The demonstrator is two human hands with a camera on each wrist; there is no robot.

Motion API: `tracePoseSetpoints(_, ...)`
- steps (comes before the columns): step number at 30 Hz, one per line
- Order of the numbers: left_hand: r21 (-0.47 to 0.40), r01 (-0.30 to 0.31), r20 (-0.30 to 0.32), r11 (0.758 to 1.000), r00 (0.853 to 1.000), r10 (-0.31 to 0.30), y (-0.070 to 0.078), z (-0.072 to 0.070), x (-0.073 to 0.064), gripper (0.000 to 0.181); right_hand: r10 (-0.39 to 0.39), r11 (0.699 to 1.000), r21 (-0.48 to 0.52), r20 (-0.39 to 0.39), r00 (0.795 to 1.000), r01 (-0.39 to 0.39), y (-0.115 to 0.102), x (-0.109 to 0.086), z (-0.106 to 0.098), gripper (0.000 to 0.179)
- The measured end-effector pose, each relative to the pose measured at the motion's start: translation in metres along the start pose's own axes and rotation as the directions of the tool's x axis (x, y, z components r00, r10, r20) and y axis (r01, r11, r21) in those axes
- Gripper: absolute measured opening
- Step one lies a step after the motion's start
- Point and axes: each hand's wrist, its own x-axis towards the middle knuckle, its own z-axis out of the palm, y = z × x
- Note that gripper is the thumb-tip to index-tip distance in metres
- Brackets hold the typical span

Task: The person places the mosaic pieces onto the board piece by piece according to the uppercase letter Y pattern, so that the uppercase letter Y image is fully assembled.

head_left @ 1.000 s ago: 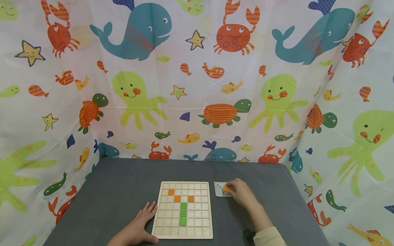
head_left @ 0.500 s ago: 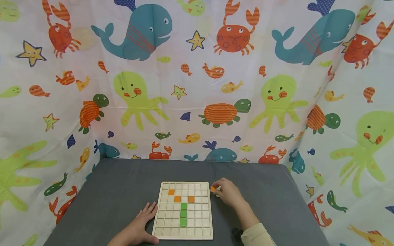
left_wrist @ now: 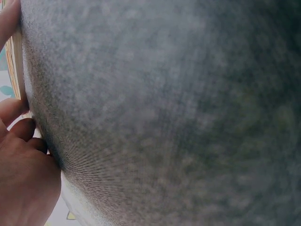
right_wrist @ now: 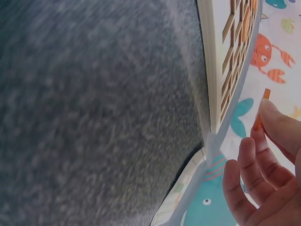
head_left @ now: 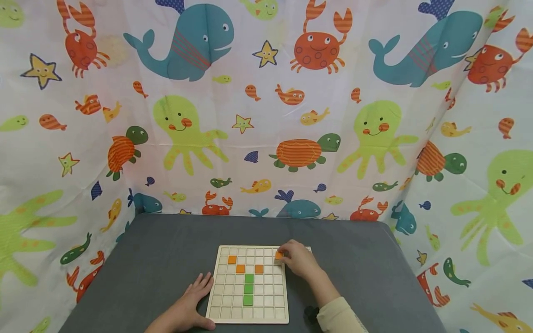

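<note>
A square wooden grid board [head_left: 266,296] lies on the grey surface, with orange tiles [head_left: 240,268] and a column of green tiles [head_left: 248,289] in its cells. My left hand [head_left: 187,303] rests at the board's left side, fingers spread along the edge and thumb by the near left corner. Above the board's far right corner, my right hand [head_left: 301,262] pinches a thin orange square tile [head_left: 279,255] between thumb and fingers. The right wrist view shows that tile [right_wrist: 262,108] edge-on, held clear of the board.
A small printed card [right_wrist: 181,190] lies right of the board, mostly covered by my right hand in the head view. The grey table [head_left: 175,240] ends at a curtain [head_left: 266,157] printed with sea animals, which stands behind and at both sides.
My right hand has moved left with the orange tile, from over the card to above the board's far right corner. The left hand and the tiles on the board stay put.
</note>
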Motion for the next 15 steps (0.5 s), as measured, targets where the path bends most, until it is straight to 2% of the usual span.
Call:
tracePoseSetpoints(5,-0.006,0.001,-0.002,1.0,1.0,-0.001,0.002,0.0,0.0,0.126,-0.008,1.0,-0.003,0.0,1.0,0.008,-0.003,0.003,0.003,0.022)
tracePoseSetpoints(15,0.003,0.015,-0.014,1.0,1.0,-0.015,0.005,0.001,-0.003,0.127,0.001,0.999,0.046,0.056,0.998,-0.003,-0.009,0.011,0.012,0.022)
